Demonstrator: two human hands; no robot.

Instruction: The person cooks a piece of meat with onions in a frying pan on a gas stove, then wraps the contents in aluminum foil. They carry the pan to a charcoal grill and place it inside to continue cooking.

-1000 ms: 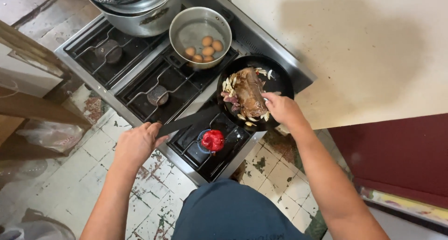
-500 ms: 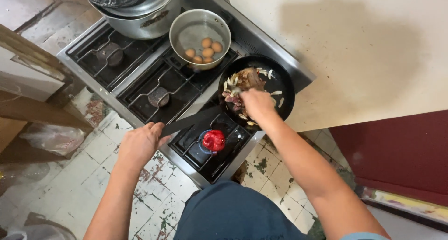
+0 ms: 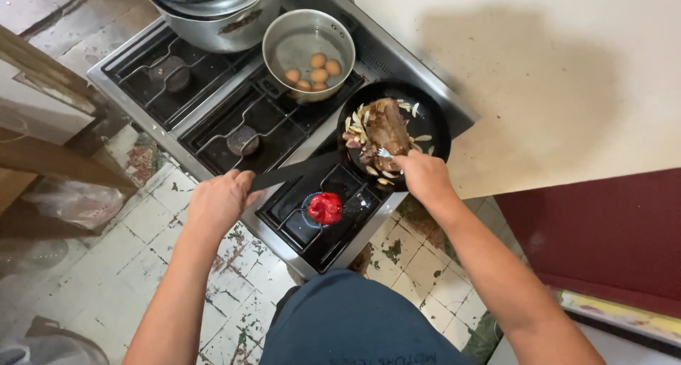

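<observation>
We stand over the stove (image 3: 213, 134), a four-burner gas top with black grates. At its far left sits a big lidded pot (image 3: 220, 14); beside it is a steel saucepan (image 3: 280, 49) of water with five eggs (image 3: 316, 70). The black frying pan (image 3: 433, 127) rests at the stove's right edge, holding a slab of meat (image 3: 386, 127) ringed by pale slices. Our left hand (image 3: 220, 202) is closed around the end of the pan's long handle (image 3: 294, 172), well left of the pan. Our right hand (image 3: 423, 175) sits at the pan's near rim, fingers pinched on something small and pale; we cannot tell what. A red pepper (image 3: 325, 207) lies on the near burner between our hands.
</observation>
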